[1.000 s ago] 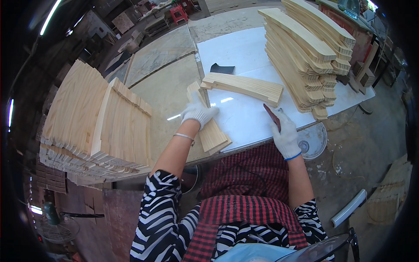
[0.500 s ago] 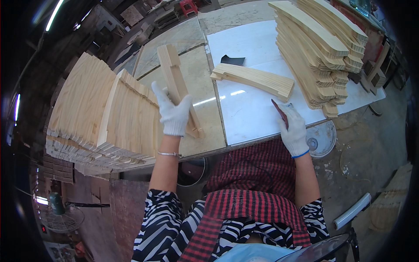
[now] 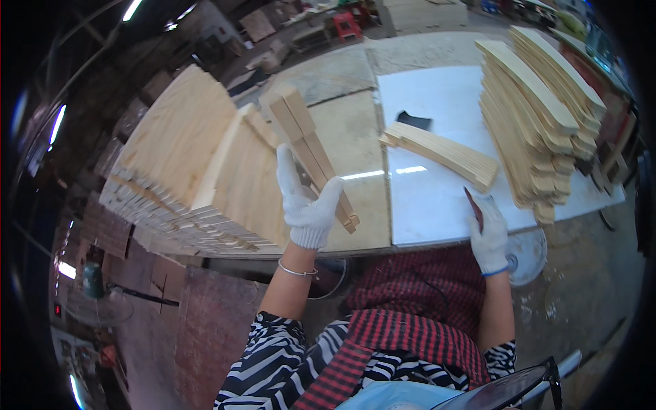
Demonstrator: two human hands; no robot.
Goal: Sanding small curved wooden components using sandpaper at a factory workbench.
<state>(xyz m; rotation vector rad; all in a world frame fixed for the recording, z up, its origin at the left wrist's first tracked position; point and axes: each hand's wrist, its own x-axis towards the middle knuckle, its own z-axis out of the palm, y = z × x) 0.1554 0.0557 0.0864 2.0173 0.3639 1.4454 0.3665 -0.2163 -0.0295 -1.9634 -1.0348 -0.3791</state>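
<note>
My left hand (image 3: 311, 208), in a white knit glove, grips a pale notched wooden piece (image 3: 301, 130) between thumb and fingers. It slants over the table beside the left stack; I cannot tell whether it is one length or two together. My right hand (image 3: 488, 236), also gloved, is closed around a thin, flat reddish-brown thing (image 3: 473, 207) at the table's front edge. Just beyond it, a single shaped wooden piece (image 3: 444, 154) lies on the white sheet (image 3: 424, 205). A small dark curved sheet (image 3: 414, 121) rests behind that piece.
A tall stack of wooden pieces (image 3: 171, 143) fills the table's left side. Another stack of curved pieces (image 3: 526, 123) stands at the right. Below the front edge are a white round lid or tub (image 3: 529, 260) and, at the left, a green fan (image 3: 93, 277). A red stool (image 3: 347, 26) stands far back.
My view has shifted, so the scene sits further right. The wooden piece has moved left over the table with my left hand and tilted more. My right hand keeps its hold.
</note>
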